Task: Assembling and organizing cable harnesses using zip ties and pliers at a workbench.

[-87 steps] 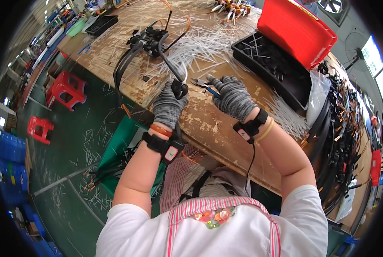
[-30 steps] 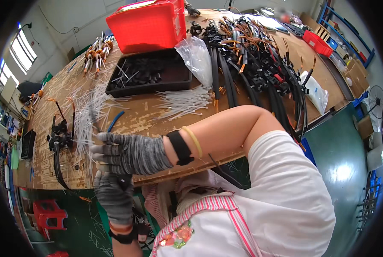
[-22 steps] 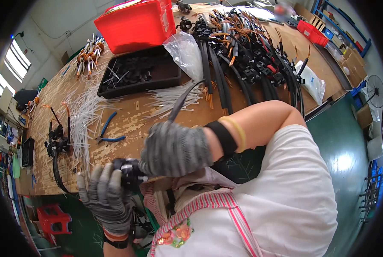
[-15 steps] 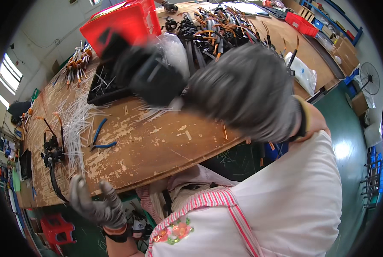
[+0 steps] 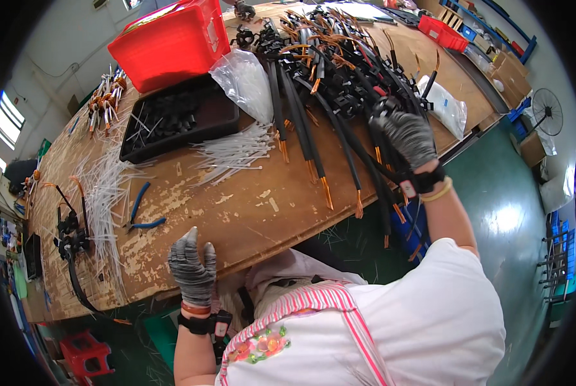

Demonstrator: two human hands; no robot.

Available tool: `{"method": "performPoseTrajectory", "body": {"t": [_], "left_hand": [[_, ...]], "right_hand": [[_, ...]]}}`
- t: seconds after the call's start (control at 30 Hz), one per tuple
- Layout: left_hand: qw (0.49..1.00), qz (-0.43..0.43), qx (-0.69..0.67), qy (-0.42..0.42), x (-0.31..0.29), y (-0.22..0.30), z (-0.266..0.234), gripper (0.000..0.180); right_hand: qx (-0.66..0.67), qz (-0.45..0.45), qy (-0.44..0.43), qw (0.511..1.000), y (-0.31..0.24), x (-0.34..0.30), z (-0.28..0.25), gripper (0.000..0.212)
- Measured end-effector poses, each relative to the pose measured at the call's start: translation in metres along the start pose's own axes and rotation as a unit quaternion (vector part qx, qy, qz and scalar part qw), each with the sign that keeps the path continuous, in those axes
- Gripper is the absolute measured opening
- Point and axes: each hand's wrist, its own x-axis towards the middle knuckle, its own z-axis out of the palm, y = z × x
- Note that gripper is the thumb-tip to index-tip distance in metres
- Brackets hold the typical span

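Note:
My left hand (image 5: 193,269), in a grey-striped glove, is open just over the table's near edge, its thumb apart from the fingers and nothing held. Out to the right, my gloved right hand (image 5: 409,136) has its fingers curled on a black cable assembly (image 5: 383,109) at the near right side of a large pile; the fingertips are partly hidden. The pile of black cables (image 5: 330,119) has bare copper-coloured ends, several hanging over the edge. Blue-handled pliers (image 5: 148,224) lie left of centre, beside scattered white cable ties (image 5: 101,206).
A black tray (image 5: 178,143) of small black parts sits before a red bin (image 5: 169,51). A clear bag (image 5: 246,83) of white ties leans beside it. One cable assembly (image 5: 74,238) lies at far left. Another white bag (image 5: 445,106) rests at right; a fan (image 5: 547,112) stands beyond.
My right hand, blurred over the table earlier, has swung right to the cable pile and uncovered the tray. My left hand has moved right and up along the near edge.

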Motion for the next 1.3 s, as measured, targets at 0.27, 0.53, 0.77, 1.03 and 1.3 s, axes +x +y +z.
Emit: {"method": "performPoseTrajectory", "body": {"t": [0.27,0.53,0.77,1.03,1.3], "left_hand": [[0.999,-0.029,-0.011,0.045,-0.014,-0.012,0.016,0.04],[0.997,-0.04,-0.015,0.058,-0.017,-0.012,0.019,0.037],[0.995,-0.072,-0.017,0.068,-0.018,-0.009,0.016,0.031],[0.991,-0.078,-0.051,0.094,-0.021,-0.013,0.022,0.034],[0.989,-0.091,-0.037,0.113,-0.02,-0.011,0.022,0.031]], "right_hand": [[0.025,0.008,-0.216,0.976,-0.053,0.014,0.052,0.036],[0.084,0.066,-0.216,0.971,-0.056,0.012,0.068,0.043],[0.093,-0.002,-0.219,0.971,-0.066,0.004,0.074,0.032],[0.041,-0.036,-0.259,0.964,-0.069,0.012,0.084,0.026],[0.043,-0.018,-0.262,0.964,-0.081,0.017,0.066,0.02]]}}
